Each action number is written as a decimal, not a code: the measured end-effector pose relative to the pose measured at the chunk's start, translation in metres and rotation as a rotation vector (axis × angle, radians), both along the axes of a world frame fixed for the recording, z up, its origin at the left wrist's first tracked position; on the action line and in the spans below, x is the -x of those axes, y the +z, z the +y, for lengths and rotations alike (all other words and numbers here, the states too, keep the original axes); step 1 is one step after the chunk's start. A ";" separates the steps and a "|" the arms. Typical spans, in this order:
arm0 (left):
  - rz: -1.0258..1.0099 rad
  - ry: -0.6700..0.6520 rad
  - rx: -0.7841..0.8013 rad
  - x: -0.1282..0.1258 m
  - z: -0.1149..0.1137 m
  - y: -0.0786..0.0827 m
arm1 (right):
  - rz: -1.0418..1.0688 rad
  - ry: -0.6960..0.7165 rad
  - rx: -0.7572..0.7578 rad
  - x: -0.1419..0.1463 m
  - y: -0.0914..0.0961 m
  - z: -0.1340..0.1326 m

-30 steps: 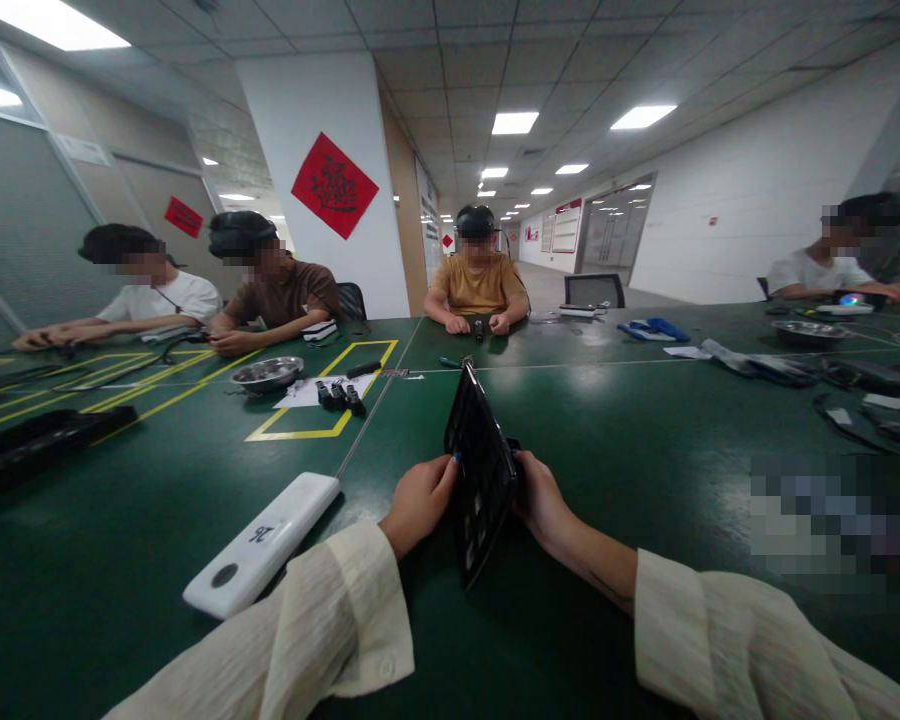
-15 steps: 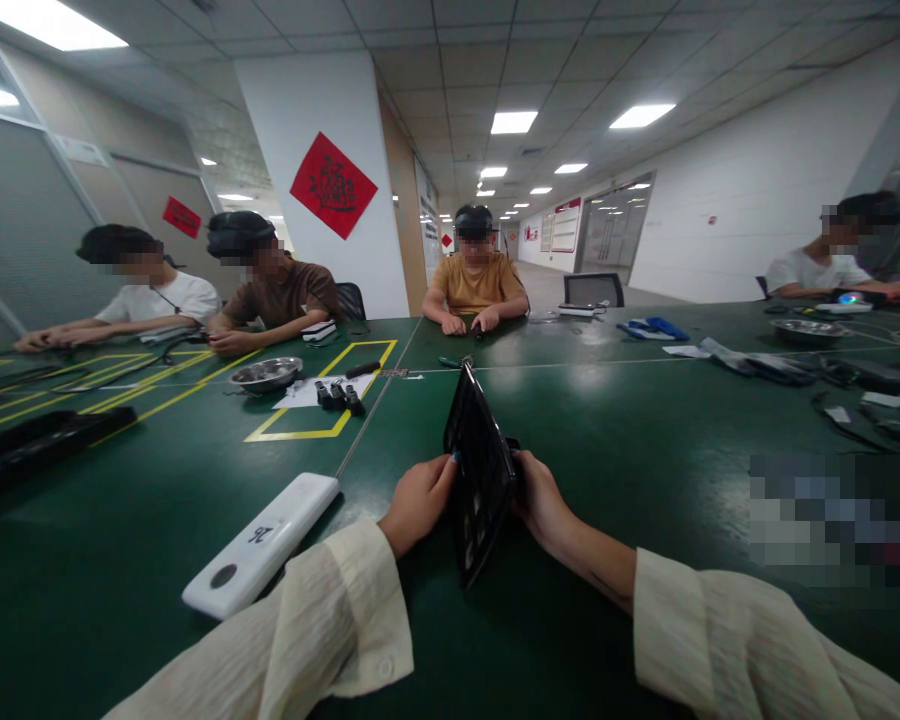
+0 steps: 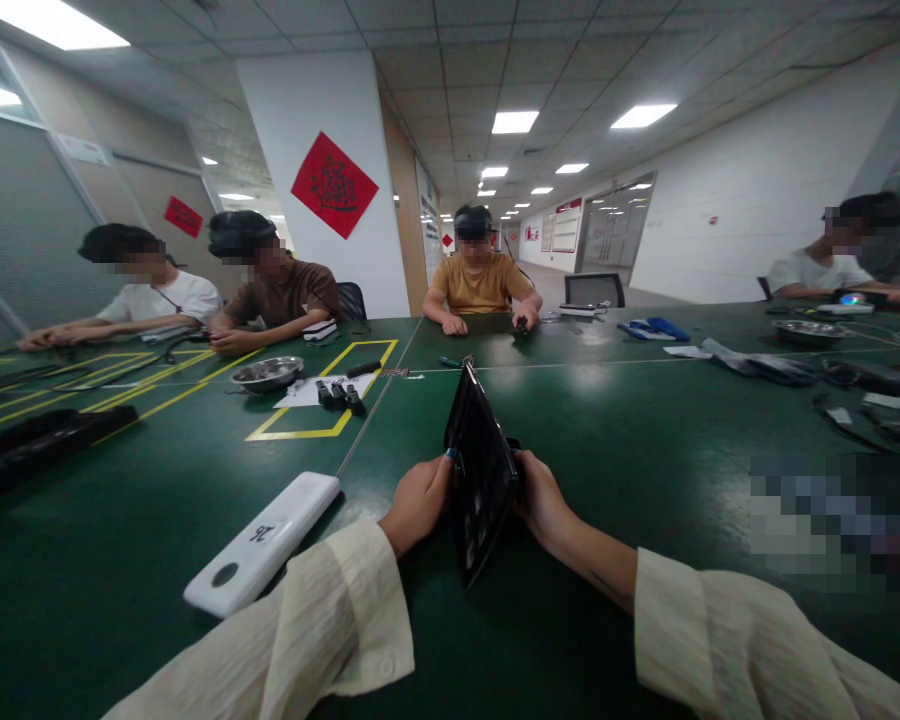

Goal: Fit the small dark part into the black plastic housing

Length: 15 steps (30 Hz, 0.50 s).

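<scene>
Between my hands a thin black panel (image 3: 480,480) with a glossy edge stands tilted on its side over the green table (image 3: 607,400). My left hand (image 3: 420,500) is closed at its left side, the thumb against the face. A small blue spot shows at that thumb's tip; I cannot tell what it is. Behind the right edge my right hand (image 3: 544,495) grips the panel near a dark protruding part, and most of its fingers are hidden. A white power-bank-like device (image 3: 266,545) marked with a number lies beside my left forearm.
Inside yellow tape ahead left are black parts (image 3: 337,395) on white paper, beside a metal bowl (image 3: 268,373). Green-handled pliers (image 3: 450,361) lie beyond the panel. A black tray (image 3: 52,445) is far left; cables and bags (image 3: 757,358) lie right. Several people sit around the table.
My hands and the panel stay almost still, the left thumb shifting slightly left. The person opposite has moved one hand outward with a small dark thing. Something red appears at the far left edge.
</scene>
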<state>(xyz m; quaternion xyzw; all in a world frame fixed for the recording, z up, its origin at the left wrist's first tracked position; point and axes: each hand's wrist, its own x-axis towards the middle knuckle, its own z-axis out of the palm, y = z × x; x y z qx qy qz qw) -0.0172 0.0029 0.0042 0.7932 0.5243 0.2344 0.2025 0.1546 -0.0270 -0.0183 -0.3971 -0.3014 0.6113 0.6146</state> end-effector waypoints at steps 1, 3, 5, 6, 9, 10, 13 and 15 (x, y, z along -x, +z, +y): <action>0.003 0.000 0.000 0.000 0.001 0.000 | -0.002 -0.003 -0.005 0.000 0.001 0.000; 0.016 -0.027 -0.016 0.000 0.002 0.000 | 0.000 -0.007 -0.012 0.001 0.001 0.000; 0.028 -0.064 -0.034 0.000 0.002 0.000 | 0.003 -0.008 -0.011 0.001 0.001 0.000; 0.028 -0.072 -0.037 0.000 0.002 0.001 | 0.001 -0.009 -0.008 0.001 0.001 0.001; 0.003 -0.032 -0.011 -0.001 0.000 0.002 | -0.012 0.000 -0.007 0.000 -0.002 0.001; -0.006 -0.012 0.007 -0.001 -0.001 0.003 | -0.011 0.007 -0.010 -0.001 -0.003 0.002; -0.003 0.007 0.035 -0.001 -0.001 0.004 | 0.004 0.030 -0.027 -0.001 -0.005 0.002; 0.015 -0.021 0.011 0.000 -0.001 0.003 | 0.015 0.032 -0.036 -0.001 -0.004 0.002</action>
